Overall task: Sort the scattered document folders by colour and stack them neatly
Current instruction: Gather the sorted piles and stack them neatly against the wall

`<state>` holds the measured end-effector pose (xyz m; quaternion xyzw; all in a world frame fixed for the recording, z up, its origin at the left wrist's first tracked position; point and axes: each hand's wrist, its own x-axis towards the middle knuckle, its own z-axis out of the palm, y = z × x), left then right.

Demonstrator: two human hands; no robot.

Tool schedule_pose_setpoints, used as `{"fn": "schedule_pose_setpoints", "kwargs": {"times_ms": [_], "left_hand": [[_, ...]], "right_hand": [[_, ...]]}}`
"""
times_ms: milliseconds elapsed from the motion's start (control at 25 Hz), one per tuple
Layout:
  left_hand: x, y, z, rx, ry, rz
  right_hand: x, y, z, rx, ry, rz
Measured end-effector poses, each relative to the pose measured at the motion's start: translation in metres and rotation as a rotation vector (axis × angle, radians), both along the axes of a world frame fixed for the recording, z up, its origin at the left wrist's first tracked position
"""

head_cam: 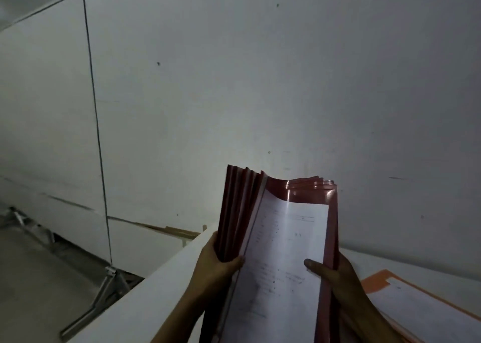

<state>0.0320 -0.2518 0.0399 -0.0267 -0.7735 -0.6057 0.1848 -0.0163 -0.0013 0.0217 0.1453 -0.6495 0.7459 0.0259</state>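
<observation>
I hold a bundle of several red folders (307, 199) upright in front of me, above the white table (145, 298). Their clear covers show printed white sheets inside. My left hand (216, 267) grips the spines on the bundle's left side, thumb curled onto the front. My right hand (330, 272) holds the right edge, thumb pressed on the front sheet. The spines fan out at the top left. A pile of orange folders (406, 301) with white sheets lies flat on the table at the lower right.
A plain white wall (260, 82) fills most of the view. A metal folding leg (104, 290) and grey floor (31, 277) show at the lower left, past the table's left edge.
</observation>
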Motion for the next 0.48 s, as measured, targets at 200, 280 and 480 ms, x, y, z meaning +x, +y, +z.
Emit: {"fn": "schedule_pose_setpoints", "kwargs": {"times_ms": [200, 280, 480], "left_hand": [[-0.003, -0.008, -0.010, 0.185, 0.015, 0.071], [0.007, -0.012, -0.010, 0.256, 0.058, -0.004], [0.012, 0.001, 0.001, 0.230, 0.144, 0.024]], "right_hand": [[-0.006, 0.013, -0.007, -0.107, -0.035, -0.074], [-0.006, 0.019, -0.008, -0.145, -0.030, -0.072], [0.000, 0.012, -0.007, -0.174, 0.017, -0.157]]}}
